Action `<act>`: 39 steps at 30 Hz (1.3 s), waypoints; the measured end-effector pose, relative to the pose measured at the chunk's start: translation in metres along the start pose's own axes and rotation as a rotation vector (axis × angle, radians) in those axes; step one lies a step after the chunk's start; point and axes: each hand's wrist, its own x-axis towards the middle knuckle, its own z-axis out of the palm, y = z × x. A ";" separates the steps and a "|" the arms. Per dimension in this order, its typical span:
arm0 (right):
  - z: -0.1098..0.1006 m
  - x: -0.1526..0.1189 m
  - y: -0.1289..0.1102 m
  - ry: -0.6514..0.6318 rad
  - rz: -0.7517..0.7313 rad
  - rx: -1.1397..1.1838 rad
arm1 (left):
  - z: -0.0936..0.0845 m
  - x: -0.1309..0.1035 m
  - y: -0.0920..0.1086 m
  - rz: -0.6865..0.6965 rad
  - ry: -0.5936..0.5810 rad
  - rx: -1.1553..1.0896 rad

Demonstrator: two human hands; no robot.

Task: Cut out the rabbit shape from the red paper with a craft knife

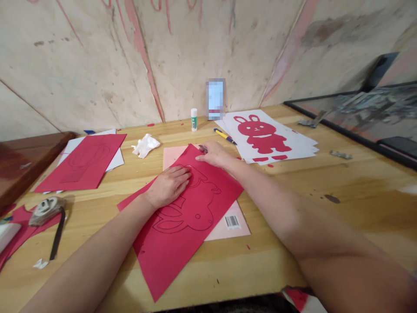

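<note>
A red sheet [176, 265] with a rabbit outline drawn on it lies turned at an angle over a pale pink booklet [221, 232] with a barcode. My left hand [169, 184] rests flat on the sheet, fingers extended over part of the drawing, holding nothing. At the sheet's far corner is my right hand [213, 155], its fingers closed around a small dark object [203, 149] that is mostly hidden. What that object is cannot be made out.
Behind stand a glue stick [194, 119] and a phone [215, 99]. White sheets with a red paper rabbit [260, 134] and a yellow-blue pen [224, 136] lie right. Left are crumpled tissue [145, 145], another red sheet [81, 161] and a tape measure [48, 210].
</note>
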 end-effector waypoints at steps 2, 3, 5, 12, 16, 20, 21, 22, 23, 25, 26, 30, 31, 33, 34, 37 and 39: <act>-0.001 0.000 0.000 -0.021 -0.022 -0.003 | 0.000 0.001 0.000 0.011 -0.014 0.002; -0.001 -0.001 -0.001 -0.021 -0.022 -0.007 | 0.000 0.001 0.001 0.016 -0.025 0.000; -0.002 -0.003 -0.003 -0.007 -0.007 -0.003 | 0.000 0.001 0.001 0.015 -0.043 -0.008; -0.004 -0.010 -0.008 0.009 -0.034 0.034 | -0.001 0.002 0.001 0.021 -0.052 0.003; -0.006 -0.010 -0.009 0.022 -0.031 0.030 | -0.002 0.002 0.002 0.012 -0.042 0.010; -0.005 -0.010 -0.008 0.044 -0.020 -0.008 | -0.002 0.001 0.002 0.017 -0.031 0.016; -0.005 -0.010 -0.008 0.044 -0.021 -0.003 | -0.002 0.001 0.002 0.017 -0.030 0.017; -0.005 -0.010 -0.007 0.046 -0.026 0.005 | -0.002 0.001 0.002 0.015 -0.029 0.017; -0.004 -0.009 -0.007 0.052 -0.032 0.013 | -0.001 0.000 0.002 0.013 -0.028 0.016; -0.003 -0.009 -0.005 0.071 -0.044 0.024 | -0.001 0.000 0.002 0.008 -0.028 0.016; -0.002 -0.008 -0.005 0.080 -0.055 0.029 | -0.001 0.000 0.002 0.005 -0.029 0.017; 0.000 -0.007 -0.002 0.099 -0.088 0.049 | -0.001 0.000 0.002 0.002 -0.033 0.010; 0.000 -0.007 -0.002 0.103 -0.086 0.048 | -0.001 0.000 0.002 0.001 -0.034 0.005; 0.001 -0.006 -0.001 0.109 -0.079 0.048 | -0.001 0.000 0.003 0.000 -0.038 -0.003; 0.001 -0.006 -0.001 0.106 -0.081 0.051 | -0.001 0.000 0.003 -0.003 -0.035 -0.006; 0.001 -0.005 0.001 0.099 -0.097 0.071 | -0.004 -0.001 0.004 -0.051 0.022 -0.023; 0.001 -0.005 0.002 0.102 -0.099 0.079 | -0.007 -0.001 0.001 -0.164 0.096 -0.085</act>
